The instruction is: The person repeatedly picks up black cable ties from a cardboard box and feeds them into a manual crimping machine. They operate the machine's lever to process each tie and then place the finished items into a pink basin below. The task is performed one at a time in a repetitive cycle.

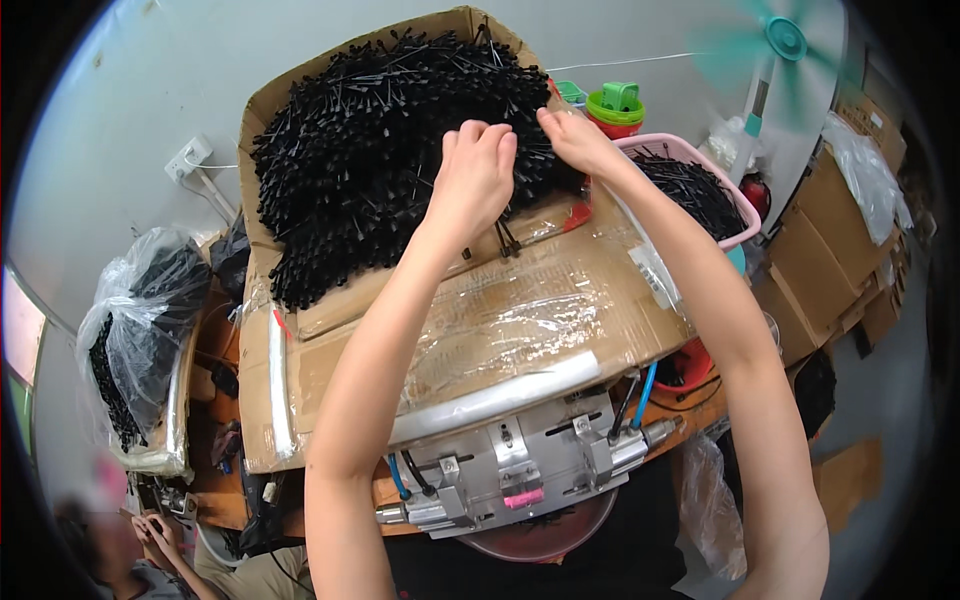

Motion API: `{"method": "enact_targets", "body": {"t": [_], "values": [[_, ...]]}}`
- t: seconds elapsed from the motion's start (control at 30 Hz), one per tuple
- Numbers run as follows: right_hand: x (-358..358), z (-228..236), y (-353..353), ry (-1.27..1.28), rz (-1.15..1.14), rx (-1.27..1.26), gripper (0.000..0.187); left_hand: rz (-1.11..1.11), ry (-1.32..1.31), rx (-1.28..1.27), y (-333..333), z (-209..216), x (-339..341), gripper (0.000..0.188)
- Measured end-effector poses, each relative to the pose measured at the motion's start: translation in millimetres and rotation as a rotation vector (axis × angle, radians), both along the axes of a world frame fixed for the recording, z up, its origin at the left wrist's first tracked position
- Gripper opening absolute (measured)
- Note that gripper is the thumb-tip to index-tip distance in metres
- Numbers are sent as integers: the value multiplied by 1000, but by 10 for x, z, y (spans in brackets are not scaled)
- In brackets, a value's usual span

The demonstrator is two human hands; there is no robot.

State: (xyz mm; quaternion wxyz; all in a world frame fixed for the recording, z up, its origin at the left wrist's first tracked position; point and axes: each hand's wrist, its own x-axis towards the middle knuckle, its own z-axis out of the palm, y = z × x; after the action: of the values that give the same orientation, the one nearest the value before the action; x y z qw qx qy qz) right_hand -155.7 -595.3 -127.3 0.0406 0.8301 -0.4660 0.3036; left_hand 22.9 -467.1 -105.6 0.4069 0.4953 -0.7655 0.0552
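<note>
Rods (350, 215) slant variously, many knobs (290, 288) frontward; left grip (474, 172) and right grip (580, 138) unclear.

No lettering can be read. Faint, blurred print-like marks show around the clear, glossy tape (510, 320) on the broad brown cardboard box flap (600, 270); near the flap's right edge, a small whitish label-like patch (655, 275) is too unclear to decipher.

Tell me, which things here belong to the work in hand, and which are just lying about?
Apparently in the work:
- left hand, right hand
- thin black knob-tipped pieces
- cardboard box
- metal fixture, probably

Apparently just about:
- electric fan
- wall socket
- flattened cardboard
</note>
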Motion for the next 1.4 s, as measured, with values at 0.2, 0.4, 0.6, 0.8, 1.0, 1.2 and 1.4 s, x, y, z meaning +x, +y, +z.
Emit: {"method": "enact_targets", "body": {"t": [0.2,0.4,0.6,0.8,1.0,1.2,1.4], "values": [[302,6,-21,201,-42,154,55,11,-139,293,-557,-172,46,53],[244,-126,92,-119,66,386,56,-58,-28,213,-237,-287,37,50],[243,27,626,-125,204,346,47,-77,-28,118,112,-408,133,47],[400,43,989,-156,137,435,48,-93,-45,89,526,-493,270,47],[507,237,1279,217,-103,333,62,-79,-92,119,631,-487,417,48],[216,38,763,-29,168,518,64,-78,-135,107,526,-493,236,48],[426,-2,1053,-88,79,517,67,-126,-121,132,673,-489,393,48]]}}
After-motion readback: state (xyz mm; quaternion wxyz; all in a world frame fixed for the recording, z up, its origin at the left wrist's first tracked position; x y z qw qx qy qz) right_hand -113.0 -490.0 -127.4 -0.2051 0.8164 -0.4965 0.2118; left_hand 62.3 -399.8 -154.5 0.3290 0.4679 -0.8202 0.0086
